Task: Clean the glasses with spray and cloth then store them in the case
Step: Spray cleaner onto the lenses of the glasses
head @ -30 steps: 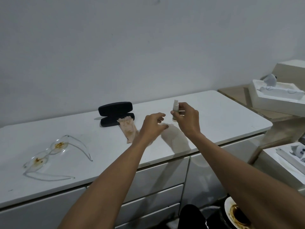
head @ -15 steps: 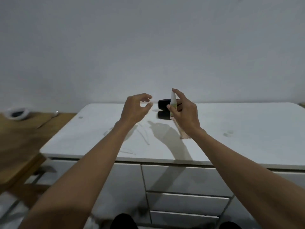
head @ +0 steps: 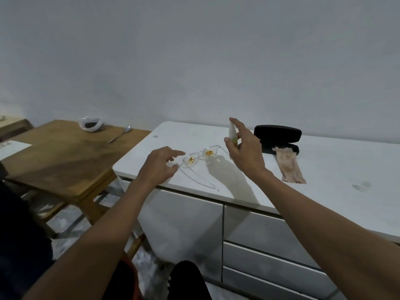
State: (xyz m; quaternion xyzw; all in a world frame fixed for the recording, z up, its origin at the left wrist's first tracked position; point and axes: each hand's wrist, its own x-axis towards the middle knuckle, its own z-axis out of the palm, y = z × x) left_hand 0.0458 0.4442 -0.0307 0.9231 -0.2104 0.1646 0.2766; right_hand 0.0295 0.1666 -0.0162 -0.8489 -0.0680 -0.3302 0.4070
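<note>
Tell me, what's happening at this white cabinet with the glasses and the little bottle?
A person is about to clean a dirty pair of clear glasses, whose lenses carry orange-brown smears. The right hand holds a small spray bottle upright above them, forefinger on its top. The left hand reaches toward the frame, fingers spread, holding nothing. A beige cloth and an open black case lie to the right on the cabinet top.
</note>
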